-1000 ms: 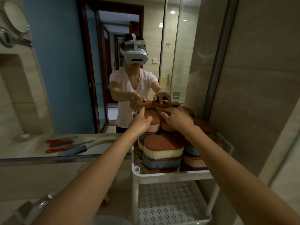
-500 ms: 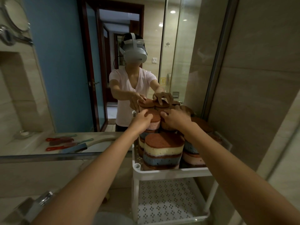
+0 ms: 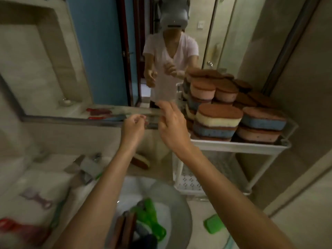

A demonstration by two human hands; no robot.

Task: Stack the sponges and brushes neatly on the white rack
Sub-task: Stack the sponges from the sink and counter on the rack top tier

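Sponges [image 3: 218, 119], brown-topped ovals, fill white plastic rack [image 3: 233, 147]. Left hand [image 3: 133, 127] fingers loosely curled, right hand [image 3: 172, 128] fingers spread; both empty, likely free for more.

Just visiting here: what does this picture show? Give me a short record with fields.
Rack: white plastic rack, top shelf crowded
Sponges: oval layered sponges with brown tops, stacked in piles
Left hand: loosely curled, empty
Right hand: fingers straight, empty
Position: both hands left of the rack, touching nothing
Below: round pale basin holding green items

Rear sponges [image 3: 242, 85] partly hidden, blurred.
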